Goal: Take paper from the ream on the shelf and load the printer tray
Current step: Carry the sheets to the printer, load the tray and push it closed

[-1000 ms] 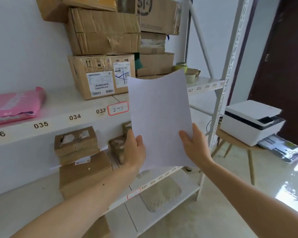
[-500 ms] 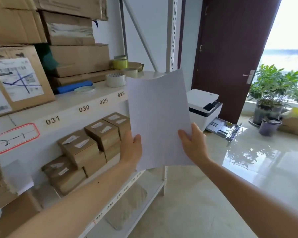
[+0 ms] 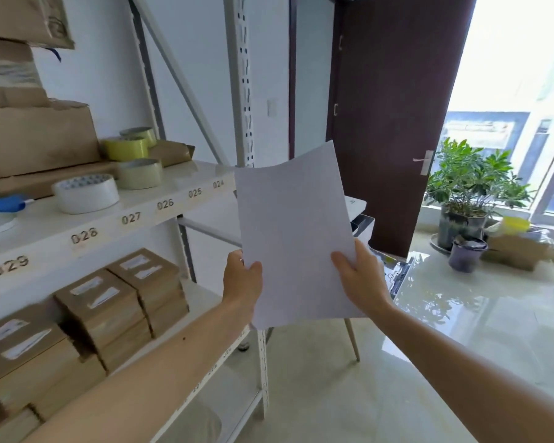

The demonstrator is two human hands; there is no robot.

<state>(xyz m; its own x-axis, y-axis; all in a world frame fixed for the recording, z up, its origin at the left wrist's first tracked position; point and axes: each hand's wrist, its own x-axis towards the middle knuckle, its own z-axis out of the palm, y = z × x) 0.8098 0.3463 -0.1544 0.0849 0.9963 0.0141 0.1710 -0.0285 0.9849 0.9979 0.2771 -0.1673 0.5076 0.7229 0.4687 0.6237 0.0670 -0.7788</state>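
I hold a thin stack of white paper upright in front of me with both hands. My left hand grips its lower left edge and my right hand grips its lower right edge. Behind the paper stands the white printer on a small stool, mostly hidden by the sheets. Its pulled-out tray shows just right of my right hand. The ream is out of view.
A white numbered shelf with tape rolls and cardboard boxes fills the left. The shelf's upright post stands ahead. A dark door, potted plants and a glossy floor lie to the right.
My view has swung right along the shelf, from labels 033–036 to 024–029. The printer has come nearer and now sits behind the paper. Both hands keep the same hold.
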